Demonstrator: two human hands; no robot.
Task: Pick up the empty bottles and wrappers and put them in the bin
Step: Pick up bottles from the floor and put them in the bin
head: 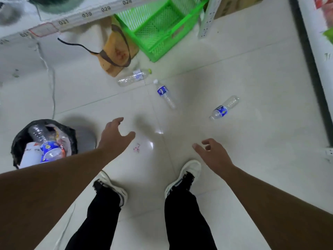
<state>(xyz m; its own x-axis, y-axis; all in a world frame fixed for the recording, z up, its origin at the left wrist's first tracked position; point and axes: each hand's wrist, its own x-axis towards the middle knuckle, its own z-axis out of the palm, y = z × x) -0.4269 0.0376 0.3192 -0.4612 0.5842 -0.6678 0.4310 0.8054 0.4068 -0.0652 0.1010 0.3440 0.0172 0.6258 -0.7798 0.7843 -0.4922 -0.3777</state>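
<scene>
You're standing on a glossy pale tiled floor [234,150], grout lines crossing mid-frame, and a bright ceiling-light glare [158,131] bounces off it at centre. Upper left of the frame, a white shelf edge [75,19] runs diagonally with number labels. Below it a thin white cable [52,91] trails down the floor. Top centre sits a green plastic crate [162,27], a tan cloth bag [117,49] just beside it. At the right edge, another white shelf unit [313,33].

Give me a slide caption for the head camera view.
Both empty hands reach toward three bottles on the floor, bin at left.
</scene>
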